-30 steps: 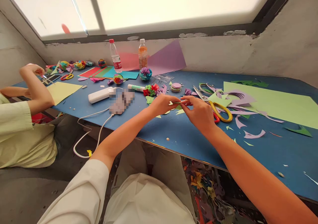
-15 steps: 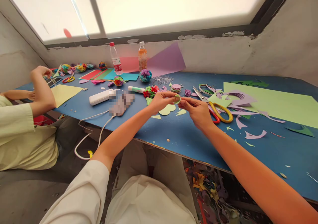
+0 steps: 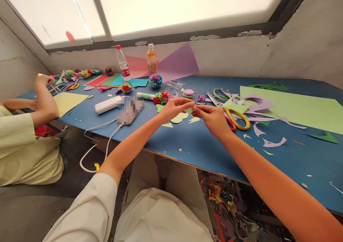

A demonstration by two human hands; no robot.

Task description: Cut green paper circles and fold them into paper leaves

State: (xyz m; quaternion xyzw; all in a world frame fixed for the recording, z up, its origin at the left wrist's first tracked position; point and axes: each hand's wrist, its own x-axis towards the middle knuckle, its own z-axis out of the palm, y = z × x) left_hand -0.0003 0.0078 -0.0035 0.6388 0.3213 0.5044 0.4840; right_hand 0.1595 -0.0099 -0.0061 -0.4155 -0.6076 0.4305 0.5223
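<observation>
Between both hands (image 3: 173, 110), green paper (image 3: 189, 110)

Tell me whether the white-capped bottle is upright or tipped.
Upright: the white-capped bottle stands behind a paper ball, its cap uppermost.

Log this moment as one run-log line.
left hand: touching light-green paper piece | right hand: pinching same piece | nearby: scissors on blue table

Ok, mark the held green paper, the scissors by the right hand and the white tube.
Green paper (image 3: 189, 110), head view: visible face.
Scissors (image 3: 227, 111), head view: yellow handle's base.
White tube (image 3: 146, 96), head view: label.
</observation>
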